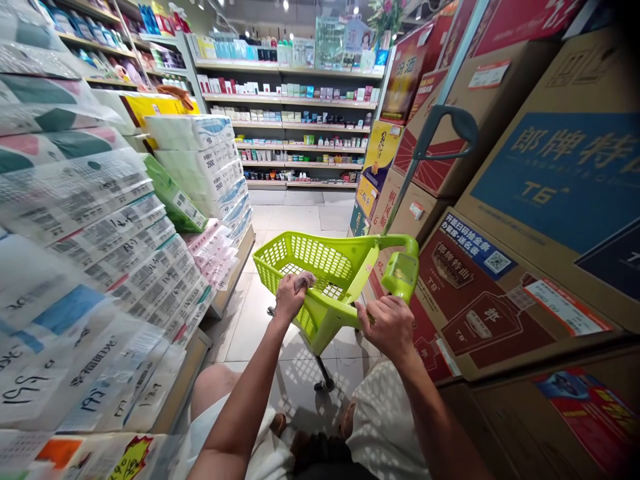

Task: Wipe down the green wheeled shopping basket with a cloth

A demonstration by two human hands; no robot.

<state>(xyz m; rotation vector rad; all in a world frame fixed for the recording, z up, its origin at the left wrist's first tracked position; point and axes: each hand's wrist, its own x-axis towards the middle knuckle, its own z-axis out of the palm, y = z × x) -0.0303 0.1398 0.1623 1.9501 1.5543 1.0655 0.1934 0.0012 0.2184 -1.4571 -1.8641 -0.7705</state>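
A lime-green shopping cart with a lattice basket stands in the aisle before me, turned at an angle. My right hand is closed around its handle, below a green box-like holder fixed to the frame. At the basket's near rim is my left hand, fingers curled round a crumpled greyish-pink cloth. Whether those fingers also grip the rim, I cannot tell. The lattice floor of the basket shows bare. A black caster wheel is visible below.
Packs of tissue paper are piled along the left. Liquor cartons form a wall close on the right. A grey-blue pole with a loop handle leans there. Shelves of boxed goods cross the far end beyond the tiled floor.
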